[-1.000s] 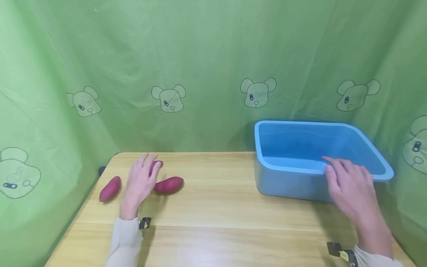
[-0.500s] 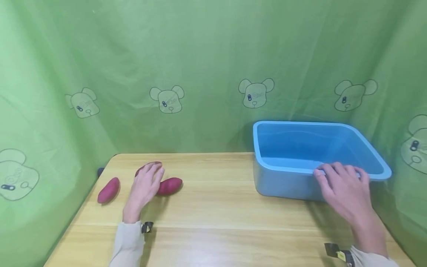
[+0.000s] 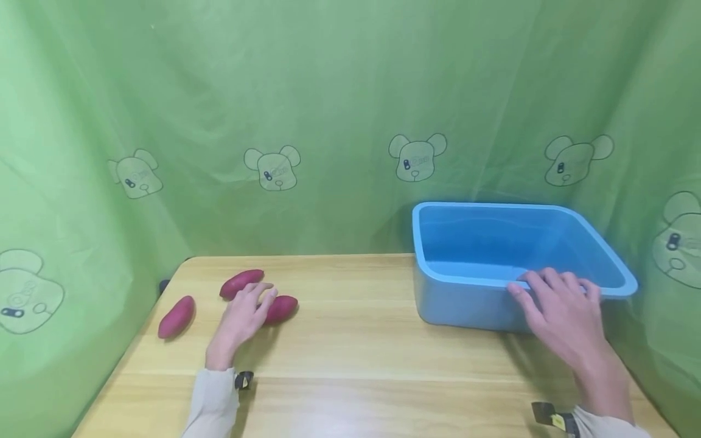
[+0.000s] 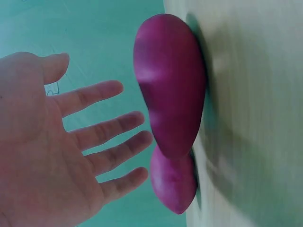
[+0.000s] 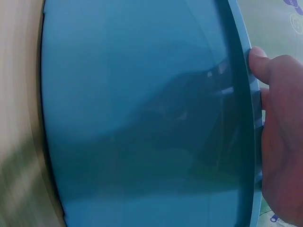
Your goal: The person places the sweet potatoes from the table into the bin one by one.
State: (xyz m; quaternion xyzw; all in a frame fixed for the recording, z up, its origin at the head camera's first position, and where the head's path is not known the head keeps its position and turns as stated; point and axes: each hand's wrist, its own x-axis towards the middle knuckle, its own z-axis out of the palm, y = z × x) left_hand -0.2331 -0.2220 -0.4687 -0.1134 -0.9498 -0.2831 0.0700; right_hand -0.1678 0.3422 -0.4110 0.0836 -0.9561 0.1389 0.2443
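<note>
Three purple sweet potatoes lie on the table's left side: one at the left [image 3: 177,317], one at the back [image 3: 241,283], and a right-hand sweet potato [image 3: 281,309]. My left hand [image 3: 241,319] hovers over the right-hand one and hides part of it. In the left wrist view its fingers [image 4: 113,153] are spread, apart from the nearer sweet potato [image 4: 170,85]; another sweet potato [image 4: 173,182] shows behind. At the right, my right hand [image 3: 569,316] grips the front rim of a blue plastic basin [image 3: 471,307], fingers over the edge and thumb [image 5: 259,64] outside.
The basin stands at the back right of the wooden table [image 3: 350,347], close to the curtain. A green curtain [image 3: 339,97] with mouse-head drawings encloses the back and both sides.
My left hand has shifted right and toward me, uncovering the back sweet potato. The right hand's fingers have come down over the basin's front rim and now hold it.
</note>
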